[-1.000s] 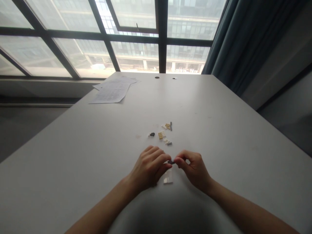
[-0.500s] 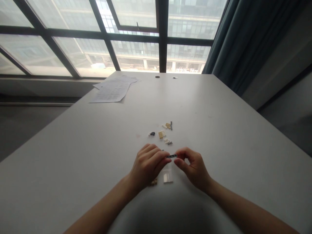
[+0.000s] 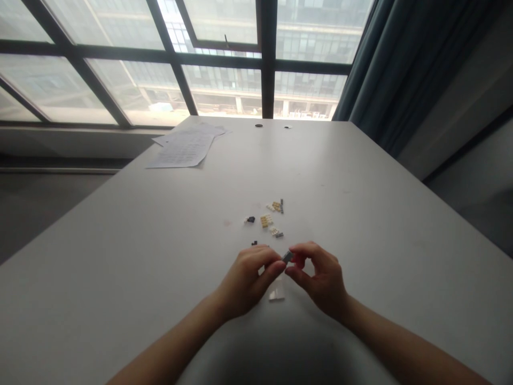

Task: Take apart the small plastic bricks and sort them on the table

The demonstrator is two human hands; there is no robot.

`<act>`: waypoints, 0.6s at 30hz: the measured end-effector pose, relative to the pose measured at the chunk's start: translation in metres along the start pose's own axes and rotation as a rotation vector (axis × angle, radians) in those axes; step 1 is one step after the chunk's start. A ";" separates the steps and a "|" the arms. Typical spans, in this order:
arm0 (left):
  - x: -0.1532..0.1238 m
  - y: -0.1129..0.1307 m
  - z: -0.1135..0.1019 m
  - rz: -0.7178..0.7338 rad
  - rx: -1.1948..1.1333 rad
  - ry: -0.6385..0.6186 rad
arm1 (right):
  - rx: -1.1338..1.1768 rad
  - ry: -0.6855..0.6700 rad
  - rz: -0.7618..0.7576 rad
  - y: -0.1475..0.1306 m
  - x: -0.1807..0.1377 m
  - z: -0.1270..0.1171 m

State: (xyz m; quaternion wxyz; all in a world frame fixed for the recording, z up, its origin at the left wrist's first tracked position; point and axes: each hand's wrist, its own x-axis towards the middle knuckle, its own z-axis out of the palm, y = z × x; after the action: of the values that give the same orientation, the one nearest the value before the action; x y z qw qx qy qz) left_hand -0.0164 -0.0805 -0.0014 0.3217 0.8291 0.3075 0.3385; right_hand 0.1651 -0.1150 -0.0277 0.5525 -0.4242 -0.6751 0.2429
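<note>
Between my two hands is a small grey building brick [image 3: 287, 256], tilted, with its upper end to the right. My left hand [image 3: 250, 278] pinches its lower left end between thumb and fingers. My right hand [image 3: 320, 270] is curled at the other end, with the index fingertip against the brick and the thumb just below it. Under the hands lies a small clear piece of plastic [image 3: 276, 291], partly covered. Just beyond my left hand sits a small dark brick piece [image 3: 254, 243].
Farther out lie tan and white bricks [image 3: 266, 221], a white and grey group [image 3: 276, 232], a black and white piece [image 3: 250, 220] and a tan and grey group [image 3: 277, 206]. Printed papers [image 3: 184, 149] rest on the white table [image 3: 360, 214] at the far left, before the window.
The grey brick has turned from nearly level to tilted, showing a different face. My left hand has shifted slightly right and lower, uncovering the dark piece and covering the tan bricks near its wrist.
</note>
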 end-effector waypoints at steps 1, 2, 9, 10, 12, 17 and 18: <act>0.000 0.000 0.000 -0.035 -0.033 -0.005 | -0.018 -0.013 -0.041 0.000 0.000 0.000; -0.001 0.001 0.001 -0.067 -0.059 -0.015 | -0.036 -0.023 -0.076 0.000 0.001 0.000; 0.001 0.007 -0.002 -0.185 -0.267 -0.205 | -0.133 -0.017 -0.199 -0.001 0.000 -0.003; 0.001 0.009 -0.002 -0.189 -0.290 -0.212 | -0.155 -0.020 -0.216 -0.001 0.000 -0.003; 0.001 0.010 -0.001 -0.185 -0.313 -0.223 | -0.186 -0.030 -0.235 -0.002 0.000 -0.003; 0.001 0.006 -0.001 -0.172 -0.229 -0.260 | -0.224 -0.145 -0.221 -0.004 0.009 -0.009; 0.002 0.003 -0.003 -0.170 -0.183 -0.244 | -0.256 -0.196 -0.196 -0.004 0.012 -0.013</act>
State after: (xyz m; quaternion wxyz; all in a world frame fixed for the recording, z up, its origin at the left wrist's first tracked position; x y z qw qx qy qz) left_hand -0.0166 -0.0803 0.0035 0.4582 0.8022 0.3032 0.2336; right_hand 0.1756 -0.1089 -0.0141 0.4467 -0.3975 -0.7892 0.1400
